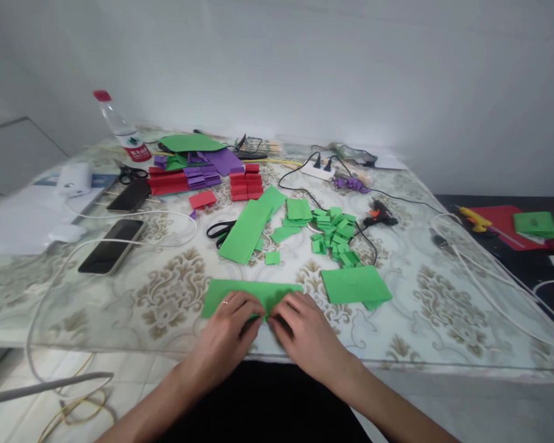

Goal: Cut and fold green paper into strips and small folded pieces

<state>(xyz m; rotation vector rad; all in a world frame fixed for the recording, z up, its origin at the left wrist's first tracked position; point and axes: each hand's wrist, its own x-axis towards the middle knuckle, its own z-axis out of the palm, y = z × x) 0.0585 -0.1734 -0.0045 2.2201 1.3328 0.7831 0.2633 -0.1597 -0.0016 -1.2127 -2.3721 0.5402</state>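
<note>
A long green paper strip lies flat near the table's front edge. My left hand has its fingers curled and pinched at the strip's near edge. Close beside it, my right hand pinches the same edge, thumb and fingers together. The bit of paper between the fingertips is mostly hidden. Right of my hands lie larger green paper sheets. Beyond them sits a pile of small folded green pieces. Long green strips partly cover black-handled scissors.
Red folded paper, purple paper and a water bottle stand at the back left. Two phones and white cables lie left. A power strip and a black glue gun are at back right.
</note>
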